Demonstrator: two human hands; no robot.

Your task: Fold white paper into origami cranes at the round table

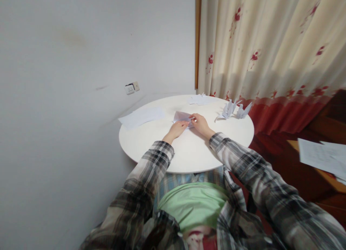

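On a round white table (186, 152) lies a small folded piece of pale paper (181, 117). My left hand (177, 128) rests on its near edge, fingers curled and pressing the paper down. At the paper's right side my right hand (199, 122) pinches it with closed fingertips. Both arms wear plaid sleeves.
Two folded paper cranes (234, 110) stand at the table's right. A flat white sheet (142, 117) lies at the left, and more paper (201, 99) sits at the far edge. A curtain (270, 44) hangs behind; papers (321, 156) lie on a wooden surface at right. A wall socket (131, 87) is at the left.
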